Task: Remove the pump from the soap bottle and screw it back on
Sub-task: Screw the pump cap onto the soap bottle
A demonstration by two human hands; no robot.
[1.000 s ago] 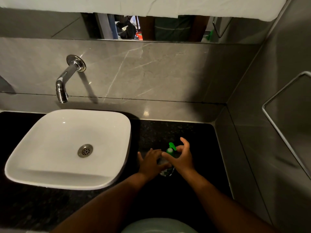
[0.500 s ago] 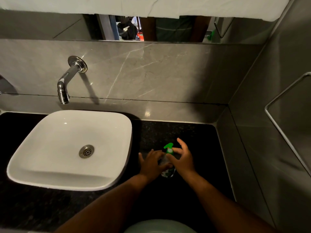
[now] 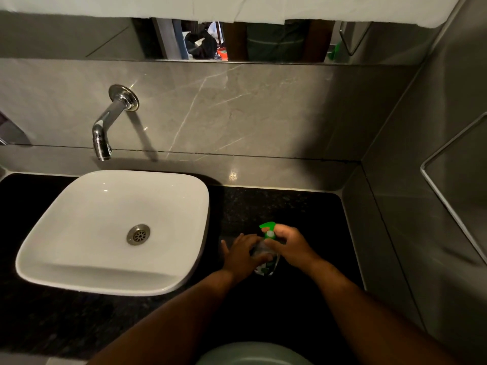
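Note:
A small clear soap bottle [image 3: 267, 267] stands on the black counter [image 3: 303, 206] to the right of the basin. Its green pump [image 3: 266, 227] sits on top, nozzle pointing away and left. My left hand [image 3: 243, 255] wraps the bottle's body from the left. My right hand [image 3: 290, 246] closes its fingers around the pump's collar from the right. Both hands hide most of the bottle; only its lower label end and the pump head show.
A white square basin [image 3: 79, 259] with a metal drain fills the counter's left half. A chrome tap [image 3: 105, 133] juts from the grey marble wall. A grey side wall with a metal rail [image 3: 448, 206] closes in the right. A mirror runs along the top.
My right hand's fingers, spread over the pump a second ago, have curled down around its collar. The pump's nozzle has turned from pointing right to pointing left. My left hand stays on the bottle.

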